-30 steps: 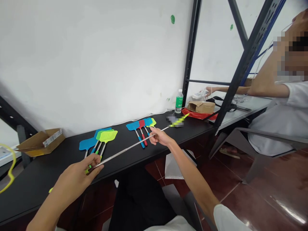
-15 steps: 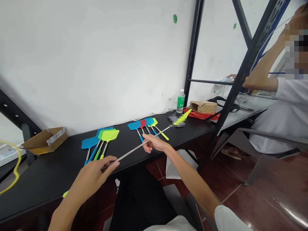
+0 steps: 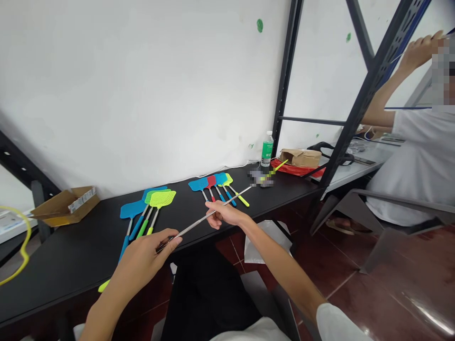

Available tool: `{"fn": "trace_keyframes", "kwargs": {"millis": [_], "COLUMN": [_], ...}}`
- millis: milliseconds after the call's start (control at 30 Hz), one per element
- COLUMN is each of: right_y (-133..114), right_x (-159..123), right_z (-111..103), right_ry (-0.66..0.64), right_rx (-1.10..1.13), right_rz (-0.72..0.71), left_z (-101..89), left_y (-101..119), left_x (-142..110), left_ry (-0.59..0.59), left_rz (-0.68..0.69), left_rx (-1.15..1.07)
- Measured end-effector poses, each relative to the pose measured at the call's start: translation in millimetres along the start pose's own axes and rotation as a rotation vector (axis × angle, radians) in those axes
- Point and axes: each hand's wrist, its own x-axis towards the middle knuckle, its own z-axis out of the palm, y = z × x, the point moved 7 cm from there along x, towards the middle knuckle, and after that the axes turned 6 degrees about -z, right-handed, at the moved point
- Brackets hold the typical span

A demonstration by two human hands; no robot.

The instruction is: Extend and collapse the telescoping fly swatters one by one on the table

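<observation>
My left hand (image 3: 151, 253) is closed around the lower part of a fly swatter's thin metal rod (image 3: 194, 225). Farther up the same rod, my right hand (image 3: 223, 213) grips it between thumb and fingers. The swatter's yellow-green head (image 3: 281, 166) points away to the right, almost edge-on. A yellow-green handle tip (image 3: 104, 286) pokes out beyond my left wrist, in line with the rod. Beyond my left hand lie blue, green and yellow-green fly swatters (image 3: 161, 199). Behind my right hand is a second group of blue, red and yellow-green swatters (image 3: 198, 185).
An opened cardboard box (image 3: 64, 213) sits on the black table (image 3: 64, 265) at left. A bottle with a green label (image 3: 267, 149) stands near the shelf post, beside a brown carton (image 3: 300, 157) on red plastic. A co-worker in a white shirt (image 3: 423, 151) sits at right.
The held swatter's head has turned from a broader slant to nearly edge-on. My left hand has shifted slightly right, and my right hand slightly left and down. The co-worker's raised arm has moved.
</observation>
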Motion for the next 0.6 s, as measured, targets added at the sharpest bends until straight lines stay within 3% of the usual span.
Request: {"fn": "trace_keyframes", "kwargs": {"millis": [233, 600], "right_y": [-0.2, -8.4], "right_x": [-0.6, -1.8], "right_z": [-1.6, 5.3], "right_ry": [0.027, -0.028], "right_rx": [0.04, -0.081], "right_rz": [0.002, 0.0], "left_z": [-0.1, 2.9], "left_y": [5.2, 10.4], "left_x": [-0.7, -1.7], "left_ry": [-0.033, -0.085], "left_rz": [-0.003, 0.019], "left_rx": [-0.011, 0.021]}}
